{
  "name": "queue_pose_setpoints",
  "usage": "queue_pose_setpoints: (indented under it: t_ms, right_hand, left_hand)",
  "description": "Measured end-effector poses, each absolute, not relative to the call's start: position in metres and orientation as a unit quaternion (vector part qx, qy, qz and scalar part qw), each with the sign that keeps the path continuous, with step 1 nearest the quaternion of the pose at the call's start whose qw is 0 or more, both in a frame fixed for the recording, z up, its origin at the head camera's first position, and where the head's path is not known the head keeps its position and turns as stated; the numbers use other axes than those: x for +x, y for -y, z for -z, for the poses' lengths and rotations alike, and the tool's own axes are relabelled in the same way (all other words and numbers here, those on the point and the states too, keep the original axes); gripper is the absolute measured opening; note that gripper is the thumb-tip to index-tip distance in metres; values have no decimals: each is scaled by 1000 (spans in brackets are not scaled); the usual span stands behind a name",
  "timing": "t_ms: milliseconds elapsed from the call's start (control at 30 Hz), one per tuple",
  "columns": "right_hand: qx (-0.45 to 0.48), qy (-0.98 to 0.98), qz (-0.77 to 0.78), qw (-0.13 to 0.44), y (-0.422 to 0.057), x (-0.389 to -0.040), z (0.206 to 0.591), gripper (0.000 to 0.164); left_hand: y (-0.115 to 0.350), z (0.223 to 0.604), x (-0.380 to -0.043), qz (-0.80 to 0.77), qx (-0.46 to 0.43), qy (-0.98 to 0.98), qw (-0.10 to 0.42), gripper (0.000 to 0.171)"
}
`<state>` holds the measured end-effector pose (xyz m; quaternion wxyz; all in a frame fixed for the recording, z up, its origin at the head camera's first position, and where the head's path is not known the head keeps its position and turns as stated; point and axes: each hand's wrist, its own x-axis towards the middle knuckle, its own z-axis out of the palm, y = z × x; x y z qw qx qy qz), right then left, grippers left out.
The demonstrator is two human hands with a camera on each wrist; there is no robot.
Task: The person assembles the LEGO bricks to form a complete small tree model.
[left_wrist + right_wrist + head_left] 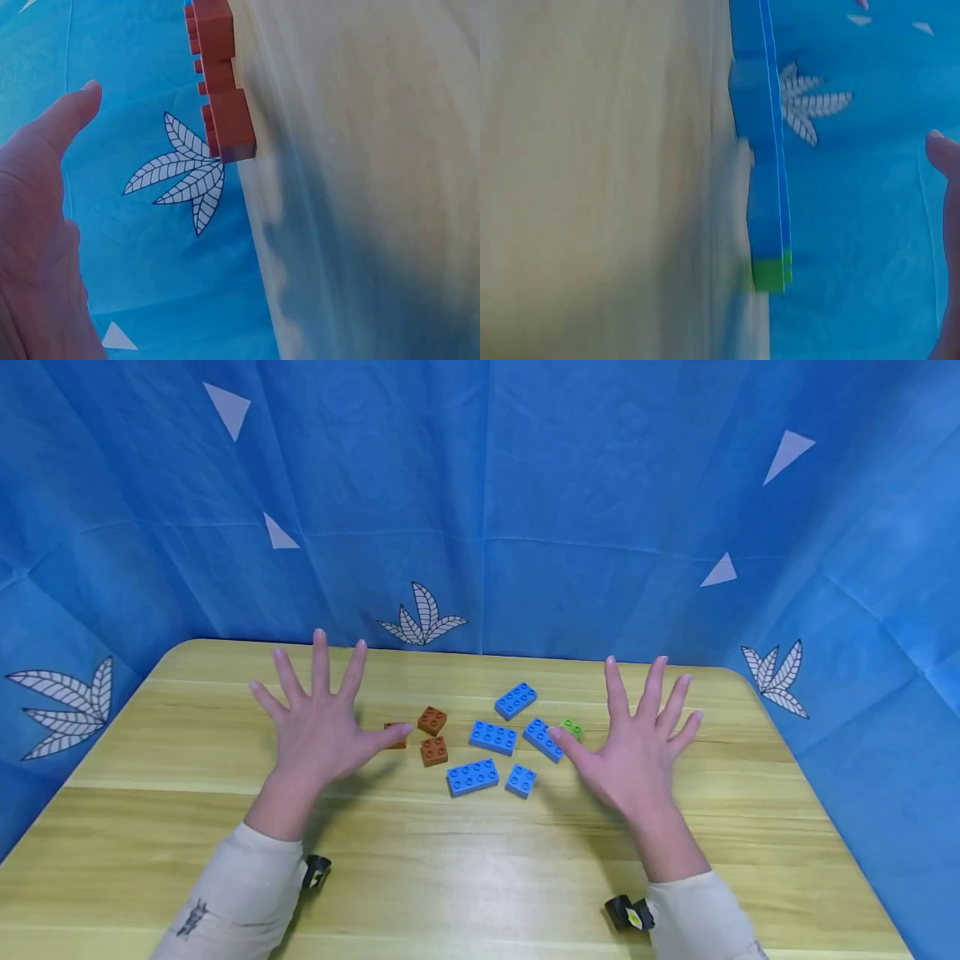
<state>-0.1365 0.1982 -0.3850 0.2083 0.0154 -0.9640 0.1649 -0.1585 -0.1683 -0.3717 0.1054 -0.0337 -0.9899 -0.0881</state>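
Observation:
My left hand (318,727) hovers over the table with its fingers spread wide, holding nothing. Its thumb overlaps one brown toy brick (395,745) in the head view; two more brown bricks (434,751) lie just to the right. Several blue bricks (492,737) are scattered near the middle, most of them long, one a small square brick (521,781). My right hand (637,756) is likewise raised with fingers fanned out and nothing in it. Beside its thumb tip lie a blue brick (542,739) and a partly hidden green brick (572,728).
The bricks lie on a light wooden table (420,877) with rounded far corners. Behind and along its sides hangs a blue curtain (480,510) printed with leaves and pale triangles. A small black camera (317,871) sits on the left wrist, another camera (628,913) on the right.

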Motion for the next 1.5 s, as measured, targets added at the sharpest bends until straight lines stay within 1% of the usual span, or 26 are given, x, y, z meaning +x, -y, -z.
queue_pose_setpoints:
  t_ms: [133, 333, 400, 500, 600, 667, 800, 933, 1000, 1100, 1167, 1267, 1500]
  right_hand:
    - [54, 952, -198, 226, -183, -129, 390, 102]
    - [135, 914, -277, 265, -156, -118, 399, 90]
    - [163, 894, -318, 271, -147, -114, 400, 85]
    - [200, 859, -389, 265, -132, -107, 402, 77]
    - [216, 821, -470, 242, -116, -101, 405, 64]
    - [213, 797, -522, 216, -104, -96, 409, 56]
    - [201, 762, -599, 143, -82, -84, 419, 42]
    - [191, 756, -623, 66, -65, -74, 427, 33]
    - [186, 759, -623, 35, -58, -70, 431, 32]
    - [180, 770, -611, 21, -52, -68, 438, 31]
    - [175, 777, -604, 24, -49, -69, 442, 31]
    - [163, 787, -594, 36, -48, -74, 444, 35]
    - [110, 799, -590, 46, -53, -92, 442, 45]
  left_hand:
    - [167, 375, -158, 99, -38, 989, 103, 118]
    - [166, 382, -157, 123, -47, 987, 93, 120]
    - [165, 385, -157, 136, -52, 985, 88, 121]
    - [165, 389, -157, 163, -62, 981, 84, 120]
    - [163, 394, -159, 194, -68, 975, 80, 120]
    - [161, 396, -160, 214, -70, 971, 74, 120]
    - [157, 402, -161, 253, -70, 964, 46, 118]
    - [154, 405, -161, 282, -67, 957, 21, 112]
    - [154, 406, -161, 291, -67, 954, 12, 110]
    - [155, 409, -163, 299, -69, 952, 3, 106]
    - [156, 411, -166, 303, -74, 950, 1, 103]
    - [158, 413, -169, 309, -79, 948, 0, 96]
    - [158, 416, -173, 319, -92, 943, -13, 72]
